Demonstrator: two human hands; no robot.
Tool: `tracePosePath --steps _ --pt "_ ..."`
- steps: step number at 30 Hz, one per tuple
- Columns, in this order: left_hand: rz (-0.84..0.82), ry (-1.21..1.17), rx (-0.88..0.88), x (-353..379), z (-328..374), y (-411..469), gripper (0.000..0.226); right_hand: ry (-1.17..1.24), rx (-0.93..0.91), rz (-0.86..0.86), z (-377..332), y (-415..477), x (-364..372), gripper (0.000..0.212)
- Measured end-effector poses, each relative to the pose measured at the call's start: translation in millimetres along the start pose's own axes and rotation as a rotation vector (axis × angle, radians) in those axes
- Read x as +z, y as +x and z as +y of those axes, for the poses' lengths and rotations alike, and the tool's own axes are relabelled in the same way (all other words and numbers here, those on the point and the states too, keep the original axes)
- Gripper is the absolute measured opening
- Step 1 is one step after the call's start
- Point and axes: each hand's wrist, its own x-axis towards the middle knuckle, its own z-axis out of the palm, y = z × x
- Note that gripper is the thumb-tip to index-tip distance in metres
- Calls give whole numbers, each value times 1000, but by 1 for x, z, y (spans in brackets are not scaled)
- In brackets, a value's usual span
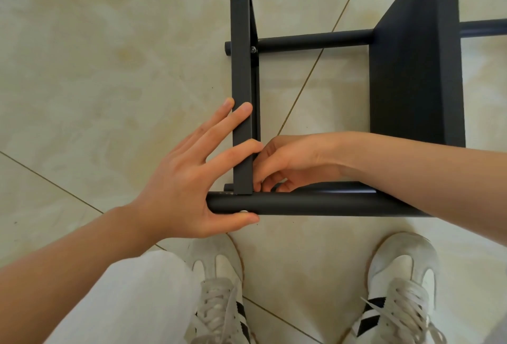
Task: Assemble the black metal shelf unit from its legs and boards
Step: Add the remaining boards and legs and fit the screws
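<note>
While the shelf unit (417,69) is lying on its side on the floor, the left hand (189,179) is pressing straight fingers across the board edge (241,55), which is running from 12 to 6 o'clock. Its thumb is pressing the near leg (315,204). The right hand (285,162), at its 3 o'clock, is curling into their joint, and I cannot tell what it is holding.

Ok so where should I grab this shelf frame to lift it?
Probably the near leg, in the bare stretch between the narrow board and the wide board, coming from above. It is a round tube lying level on top, slim enough for fingers to wrap.
</note>
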Motion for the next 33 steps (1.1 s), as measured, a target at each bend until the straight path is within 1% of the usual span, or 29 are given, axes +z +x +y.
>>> tracePosePath --steps 3,6,7,9,11,12,15,20,23,28,33 --pt "2 -3 0 0 0 0 73 -34 11 29 1 3 2 13" --pt "1 -5 -2 0 1 0 73 2 -3 15 3 0 0 25" --pt "-2 -6 -6 0 1 0 73 39 -12 -3 3 -1 -1 24" --pt "-4 -6 -9 0 1 0 73 84 -23 -35 3 -3 -2 15" --pt "-1 -6 -5 0 1 0 73 53 -19 -22 2 -3 -1 10" --pt "-1 -7 -3 0 1 0 73 23 -12 0 2 -2 -1 11" --pt "3 -5 -4 0 1 0 73 -15 8 38 2 -1 1 23" --pt "8 -15 -1 1 1 0 72 88 -11 -18 1 -4 0 9" --pt "15 -15 0 2 1 0 72 84 -27 -14 2 -2 0 14" --pt "10 -15 -1 2 0 -1 72 29 -2 25 1 -2 1 9" --pt "12 -21 -1 2 1 0 72 126 -13 -35 1 -3 1 11"
